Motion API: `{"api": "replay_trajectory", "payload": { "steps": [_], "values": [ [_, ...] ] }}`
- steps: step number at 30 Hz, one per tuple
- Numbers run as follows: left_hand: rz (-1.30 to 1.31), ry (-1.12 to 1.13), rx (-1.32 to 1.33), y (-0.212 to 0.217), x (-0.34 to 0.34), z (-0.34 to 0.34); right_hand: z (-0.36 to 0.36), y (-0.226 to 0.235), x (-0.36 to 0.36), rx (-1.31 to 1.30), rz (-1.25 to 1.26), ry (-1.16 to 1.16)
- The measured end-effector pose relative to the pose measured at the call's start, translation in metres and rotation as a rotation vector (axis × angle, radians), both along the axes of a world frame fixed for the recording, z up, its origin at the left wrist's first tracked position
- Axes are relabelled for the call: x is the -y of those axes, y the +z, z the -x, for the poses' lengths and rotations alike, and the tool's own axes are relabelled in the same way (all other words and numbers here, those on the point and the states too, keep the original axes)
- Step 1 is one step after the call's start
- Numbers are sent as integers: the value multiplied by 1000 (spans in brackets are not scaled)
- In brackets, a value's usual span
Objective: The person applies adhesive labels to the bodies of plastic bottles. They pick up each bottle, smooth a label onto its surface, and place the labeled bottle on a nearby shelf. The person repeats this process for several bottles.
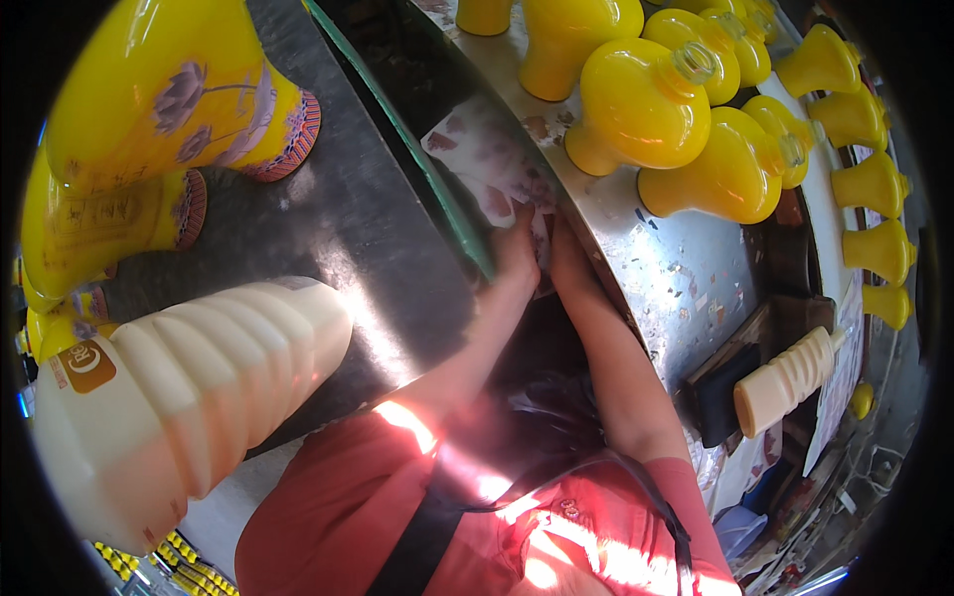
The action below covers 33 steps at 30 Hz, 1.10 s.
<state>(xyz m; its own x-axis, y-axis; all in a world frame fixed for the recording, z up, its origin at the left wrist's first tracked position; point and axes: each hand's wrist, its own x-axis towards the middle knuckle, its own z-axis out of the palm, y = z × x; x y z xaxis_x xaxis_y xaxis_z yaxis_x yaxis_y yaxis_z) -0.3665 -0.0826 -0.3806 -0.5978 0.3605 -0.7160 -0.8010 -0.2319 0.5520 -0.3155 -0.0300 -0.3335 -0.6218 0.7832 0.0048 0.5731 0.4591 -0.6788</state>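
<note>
Both arms reach down into the gap between two work surfaces. A pale sheet printed with reddish-purple flower patterns, which looks like decal paper, slants away there. My left hand is closed on the near end of this sheet, its thumb and fingers partly showing. Just beside it, my right hand is against the sheet's right edge and looks closed on it; its fingertips are mostly hidden in the shade of the table edge. The sheet's lowest part lies between the hands.
Left, a dark tabletop carries yellow vases with purple flowers and a ribbed cream bottle. Right, a metal table scattered with paper scraps bears plain yellow vases. A smaller ribbed bottle is beyond its near end.
</note>
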Motion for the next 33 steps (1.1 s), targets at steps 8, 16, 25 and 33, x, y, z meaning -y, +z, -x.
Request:
{"api": "replay_trajectory", "payload": {
  "steps": [8, 16, 25, 33],
  "values": [
    [143, -54, -129, 6, 11, 0, -4, -1, 0, 89, -90, 6],
    [44, -49, 45, -5, 12, 6, -20, 14, 18, 366, -395, 166],
    [-123, -43, -66, 70, -7, 8, -45, 68, 41, 156, -80, 174],
    [-82, -242, -179, 84, -16, -1, -39, 33, 15, 202, -175, -77]
  ]
}}
